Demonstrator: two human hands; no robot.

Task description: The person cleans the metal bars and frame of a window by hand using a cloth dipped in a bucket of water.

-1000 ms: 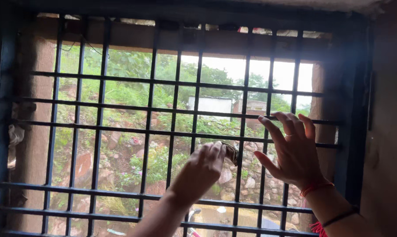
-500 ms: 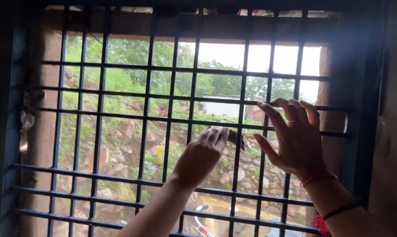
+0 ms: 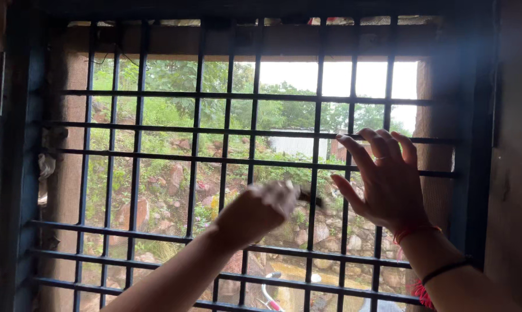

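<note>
My left hand (image 3: pixel 256 212) is raised against the dark metal window grille (image 3: pixel 139 151), closed around a small dark object (image 3: pixel 310 198) whose tip pokes out to the right; the hand is blurred. My right hand (image 3: pixel 384 178) rests flat on the grille and the mesh behind it, fingers spread, fingertips on a horizontal bar. A red thread and a dark band circle that wrist (image 3: pixel 422 245).
A fine mesh screen backs the grille. Through it I see green trees, rocks, a pale building (image 3: pixel 294 145) and part of a vehicle (image 3: pixel 272 294) below. The wall (image 3: pixel 515 173) rises on the right and the window frame (image 3: pixel 12 173) on the left.
My left hand has slid down and slightly left with the small object and is now blurred. My right hand has stayed on the grille.
</note>
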